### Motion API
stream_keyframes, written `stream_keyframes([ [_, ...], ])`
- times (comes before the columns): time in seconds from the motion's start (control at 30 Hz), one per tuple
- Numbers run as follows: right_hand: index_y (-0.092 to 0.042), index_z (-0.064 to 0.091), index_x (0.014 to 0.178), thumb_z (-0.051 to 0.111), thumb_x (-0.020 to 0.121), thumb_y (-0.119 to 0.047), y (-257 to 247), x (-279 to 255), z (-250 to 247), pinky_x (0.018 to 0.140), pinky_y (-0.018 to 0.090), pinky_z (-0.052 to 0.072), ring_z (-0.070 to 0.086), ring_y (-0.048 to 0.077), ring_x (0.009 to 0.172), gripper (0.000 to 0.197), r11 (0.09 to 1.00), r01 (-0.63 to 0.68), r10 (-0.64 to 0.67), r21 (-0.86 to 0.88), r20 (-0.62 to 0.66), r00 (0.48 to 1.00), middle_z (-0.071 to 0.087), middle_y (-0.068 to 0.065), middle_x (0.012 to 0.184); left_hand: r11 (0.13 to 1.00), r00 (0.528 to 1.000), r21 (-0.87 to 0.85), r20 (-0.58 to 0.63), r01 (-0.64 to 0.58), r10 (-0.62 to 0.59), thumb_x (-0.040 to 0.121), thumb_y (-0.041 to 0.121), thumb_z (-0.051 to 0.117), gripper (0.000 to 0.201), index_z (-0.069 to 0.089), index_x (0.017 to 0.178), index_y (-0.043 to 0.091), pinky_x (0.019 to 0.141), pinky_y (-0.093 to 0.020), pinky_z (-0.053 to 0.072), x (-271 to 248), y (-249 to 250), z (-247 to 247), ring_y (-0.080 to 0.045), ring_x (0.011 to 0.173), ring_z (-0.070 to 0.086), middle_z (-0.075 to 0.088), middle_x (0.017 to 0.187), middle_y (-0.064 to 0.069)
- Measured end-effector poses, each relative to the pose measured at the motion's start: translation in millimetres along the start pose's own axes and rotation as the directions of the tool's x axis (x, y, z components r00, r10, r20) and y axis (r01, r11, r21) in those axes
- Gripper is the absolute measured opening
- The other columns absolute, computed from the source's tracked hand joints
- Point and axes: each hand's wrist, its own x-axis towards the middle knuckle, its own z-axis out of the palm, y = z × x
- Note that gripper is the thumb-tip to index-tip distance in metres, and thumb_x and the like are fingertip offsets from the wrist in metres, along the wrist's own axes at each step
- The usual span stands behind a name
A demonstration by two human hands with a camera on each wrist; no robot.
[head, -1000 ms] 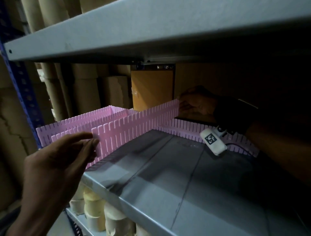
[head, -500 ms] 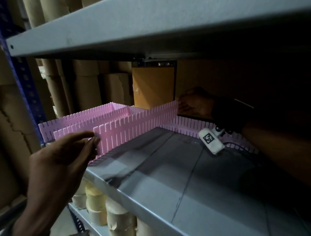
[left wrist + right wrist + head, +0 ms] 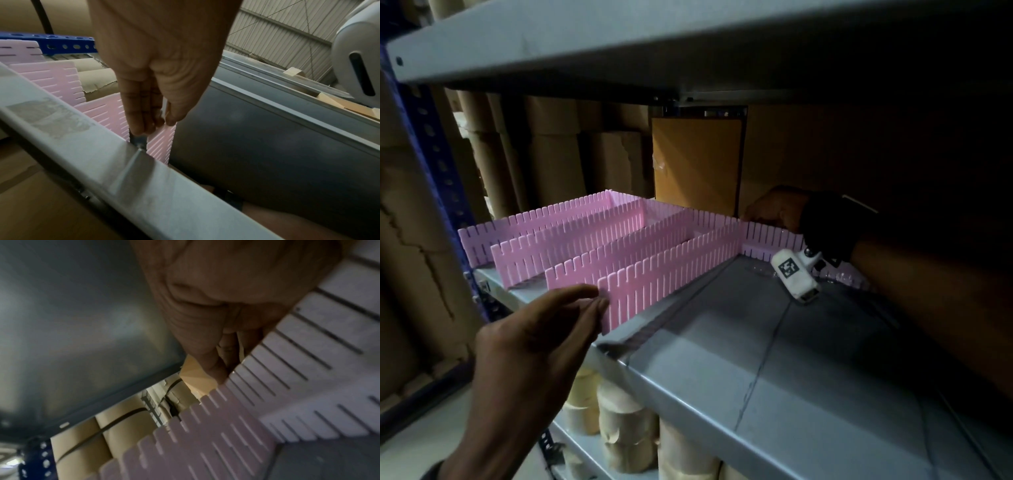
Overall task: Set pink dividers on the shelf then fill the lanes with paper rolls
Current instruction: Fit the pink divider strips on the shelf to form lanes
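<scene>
Standing upright on the grey shelf (image 3: 774, 359), four pink dividers (image 3: 571, 250) run from its near left edge toward the far side, where they meet a cross divider (image 3: 770, 236) that lies along the back. The left hand (image 3: 527, 356) pinches the near end of the rightmost divider (image 3: 671, 270) between the thumb and the straight fingers (image 3: 141, 113), just at the front lip of the shelf. The right hand (image 3: 774, 209) is at the far end of the same strip, at the corner where it joins the cross divider; its fingers are curled down onto the top edge there. A black wrist strap carries a white camera (image 3: 794, 274) with a square code mark, which hangs just above the shelf. Paper rolls (image 3: 626, 428) stand on the lower shelf below the near edge. Brown cardboard tubes (image 3: 551, 154) and an orange-brown box (image 3: 695, 161) stand behind the shelf.
</scene>
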Motion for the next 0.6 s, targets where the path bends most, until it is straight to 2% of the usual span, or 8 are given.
stream_keyframes([
  [0.07,-0.004,0.069,0.114,0.062,0.094,-0.024,-0.9,-4.9,-2.9,0.090,0.039,0.051,0.063,0.033,0.101,0.029,0.999,0.034,-0.034,-0.008,0.007,0.999,0.068,0.016,0.111,0.999,0.999,-0.039,0.039,0.033,-0.032,0.075,0.033,0.073,0.029,0.071,0.104,0.037,0.074,-0.015,0.060,-0.3,4.5,1.1,0.002,0.074,0.074,0.078,0.083,0.017],
  [0.13,-0.006,0.071,0.095,0.063,0.093,-0.024,0.5,-7.2,-3.5,0.072,0.031,0.051,0.062,0.024,0.078,0.019,0.999,0.043,-0.042,0.027,-0.015,0.999,0.067,0.011,0.089,0.998,0.998,-0.048,0.057,0.034,-0.031,0.075,0.036,0.070,0.032,0.072,0.107,0.030,0.075,-0.019,0.061,-5.0,3.9,1.6,0.002,0.077,0.075,0.077,0.090,0.012],
  [0.2,-0.007,0.062,0.075,0.064,0.093,-0.021,-1.6,-12.0,-2.3,0.056,0.026,0.046,0.054,0.021,0.059,0.023,0.998,0.051,-0.050,0.030,-0.022,0.998,0.059,0.008,0.068,0.998,0.997,-0.045,0.060,0.051,-0.048,0.075,0.038,0.069,0.035,0.073,0.108,0.026,0.075,-0.025,0.062,-9.4,6.3,3.4,0.001,0.078,0.075,0.078,0.091,0.009],
  [0.23,-0.004,0.061,0.075,0.062,0.094,-0.019,-3.7,-14.0,-1.2,0.057,0.027,0.045,0.053,0.026,0.059,0.024,0.997,0.075,-0.075,-0.014,-0.018,0.997,0.058,0.013,0.069,0.997,0.997,-0.055,0.068,0.051,-0.047,0.076,0.038,0.070,0.034,0.074,0.107,0.026,0.075,-0.027,0.062,-11.7,7.9,4.6,0.001,0.078,0.075,0.079,0.091,0.009],
  [0.3,0.009,0.064,0.097,0.058,0.096,-0.014,-6.5,-16.7,-0.3,0.075,0.037,0.048,0.059,0.040,0.081,0.024,0.981,0.151,-0.156,-0.119,-0.031,0.987,0.063,0.029,0.095,0.997,0.998,-0.057,0.054,0.044,-0.041,0.077,0.036,0.071,0.028,0.074,0.105,0.029,0.074,-0.030,0.063,-15.0,8.8,5.4,-0.001,0.076,0.076,0.079,0.088,0.010],
  [0.37,0.009,0.063,0.115,0.060,0.094,-0.015,-7.4,-17.1,-0.4,0.092,0.043,0.047,0.059,0.042,0.104,0.032,0.976,0.162,-0.175,-0.142,-0.089,0.980,0.062,0.028,0.117,0.997,0.998,-0.061,0.054,0.044,-0.041,0.078,0.037,0.070,0.025,0.072,0.103,0.034,0.073,-0.030,0.063,-17.9,10.6,6.1,0.000,0.074,0.075,0.078,0.086,0.012],
  [0.5,0.014,0.065,0.102,0.062,0.093,-0.012,-5.5,-18.3,5.2,0.093,0.050,0.051,0.062,0.045,0.101,0.028,0.931,0.298,-0.313,-0.209,-0.042,0.949,0.065,0.031,0.107,0.995,0.997,-0.097,0.067,0.030,-0.024,0.080,0.036,0.068,0.027,0.071,0.106,0.027,0.070,-0.020,0.061,-22.8,10.4,6.3,0.001,0.073,0.074,0.077,0.086,0.013],
  [0.6,0.014,0.066,0.098,0.061,0.094,-0.013,-3.1,-21.0,2.9,0.088,0.048,0.053,0.063,0.044,0.095,0.027,0.923,0.315,-0.340,-0.221,-0.084,0.937,0.066,0.031,0.101,0.995,0.996,-0.097,0.092,0.023,-0.014,0.081,0.037,0.069,0.024,0.073,0.103,0.029,0.066,-0.020,0.061,-24.0,8.7,6.1,-0.001,0.073,0.074,0.076,0.083,0.017],
])
